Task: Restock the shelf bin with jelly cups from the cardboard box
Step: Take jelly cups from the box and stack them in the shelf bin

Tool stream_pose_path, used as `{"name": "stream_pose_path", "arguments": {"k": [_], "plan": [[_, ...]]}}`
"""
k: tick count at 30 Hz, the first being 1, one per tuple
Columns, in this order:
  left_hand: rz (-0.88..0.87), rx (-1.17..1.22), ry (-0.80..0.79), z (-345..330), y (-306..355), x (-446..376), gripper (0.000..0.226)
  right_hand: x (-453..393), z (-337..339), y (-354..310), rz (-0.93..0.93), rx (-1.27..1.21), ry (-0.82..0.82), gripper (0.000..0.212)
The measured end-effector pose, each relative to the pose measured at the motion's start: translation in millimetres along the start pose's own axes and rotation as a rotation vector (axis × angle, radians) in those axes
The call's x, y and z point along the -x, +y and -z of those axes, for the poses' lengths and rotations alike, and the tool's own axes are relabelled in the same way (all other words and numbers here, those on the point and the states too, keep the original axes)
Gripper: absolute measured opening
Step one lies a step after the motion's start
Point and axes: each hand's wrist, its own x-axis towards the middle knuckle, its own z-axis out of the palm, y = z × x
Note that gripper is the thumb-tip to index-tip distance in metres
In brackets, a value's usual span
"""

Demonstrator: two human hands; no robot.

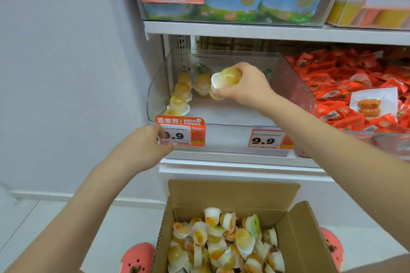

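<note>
Jelly cups (226,78) are held in the right hand (246,86), whose fingers are curled round them inside the clear shelf bin (295,86); two cups seem to be gripped, one above the other, though the lower one is mostly hidden by the fingers and the count cannot be made certain. Along the bin's left wall a row of loose cups (180,95) is seen, five or six of them, the nearest partly cut off by the orange recommend tag (179,120) and the farthest blurred behind the plastic. The left hand (153,142) is laid against the bin's front edge at the left price label (184,136), its fingertips bent over the label so that the first digit is covered; whether the label is pinched or only touched cannot be told. A second price label (265,139) reading 9.9 is fixed to the right. On the floor below, the open cardboard box (297,228) is filled with a heap of jelly cups (221,244) too jumbled to count, its near side cut off by the frame. Two pink clogs (137,257) are partly visible beside the box. Red snack packets (355,86) fill the neighbouring bin.
</note>
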Motion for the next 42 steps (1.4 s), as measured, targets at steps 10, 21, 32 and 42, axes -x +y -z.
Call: {"name": "stream_pose_path", "arguments": {"k": [10, 21, 32, 42], "plan": [[-0.029, -0.114, 0.017, -8.0, -8.2, -17.0, 0.046, -81.8, -95.6, 16.8, 0.106, 0.357, -0.281, 0.009], [0.037, -0.063, 0.016, -15.8, 7.3, -16.1, 0.051, -94.0, -108.2, 46.4, 0.043, 0.112, -0.199, 0.071], [0.002, -0.081, 0.029, -15.6, 4.9, -13.2, 0.046, -93.5, -106.0, 50.7, 0.04, 0.137, -0.169, 0.068], [0.006, -0.103, 0.04, -17.7, 4.6, -15.2, 0.049, -95.1, -107.2, 55.9, 0.011, 0.09, -0.213, 0.071]]}}
